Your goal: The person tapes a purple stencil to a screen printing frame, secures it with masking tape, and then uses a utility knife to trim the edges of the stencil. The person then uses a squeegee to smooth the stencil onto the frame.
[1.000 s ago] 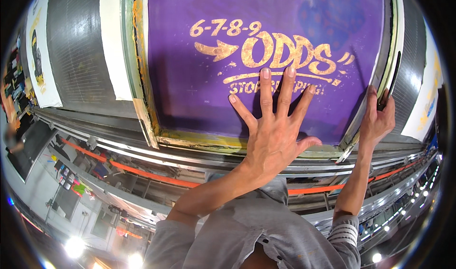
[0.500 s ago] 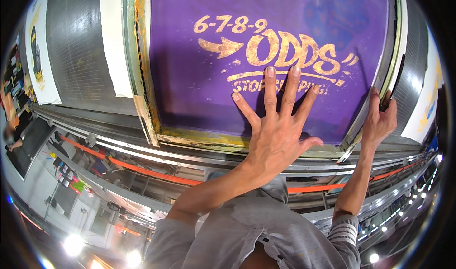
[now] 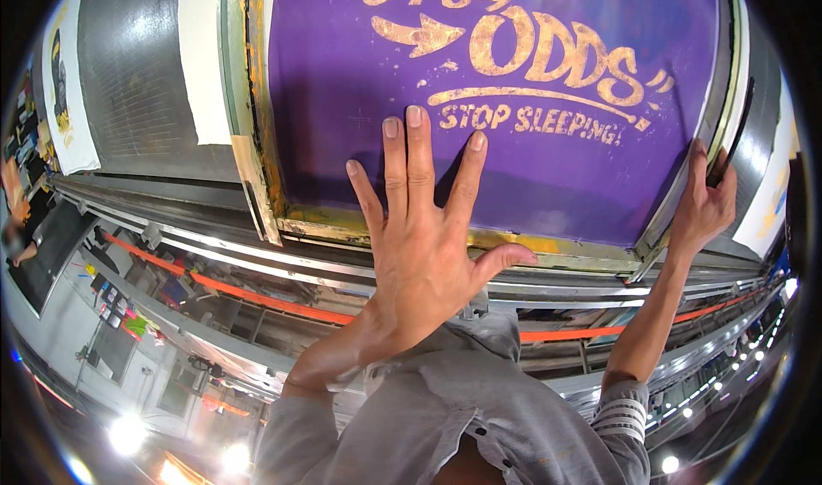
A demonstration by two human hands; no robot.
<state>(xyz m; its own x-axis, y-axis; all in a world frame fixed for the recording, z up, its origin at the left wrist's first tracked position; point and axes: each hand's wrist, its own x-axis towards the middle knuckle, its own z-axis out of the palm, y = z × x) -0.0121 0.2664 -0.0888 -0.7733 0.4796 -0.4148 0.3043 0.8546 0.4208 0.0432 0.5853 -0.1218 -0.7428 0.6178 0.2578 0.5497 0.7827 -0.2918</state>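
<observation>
A screen-printing frame (image 3: 591, 261) with purple mesh (image 3: 548, 185) lies before me. Pale gold lettering and an arrow shape show on the mesh. My left hand (image 3: 424, 237) is stretched out, fingers apart, its fingertips over the lower part of the mesh, below the lettering. Its thumb points right, above the frame's near bar; I cannot tell how firmly it touches. My right hand (image 3: 709, 198) grips the frame's right side near the near corner, thumb on top and fingers curled over the outer edge. A dark gap or thin dark piece beside those fingers is unclear.
White sheets flank dark boards on the left (image 3: 133, 65) and right (image 3: 758, 65). Metal rails (image 3: 591, 297) and an orange bar (image 3: 565, 335) run between my body and the frame. Far left, another person's arm (image 3: 26, 252) shows. Bright lamps glow at the lower edge.
My left hand has slid left across the mesh, uncovering the lower line of lettering. The lettering sits higher and further right in view, and my right hand appears slightly further right, still gripping.
</observation>
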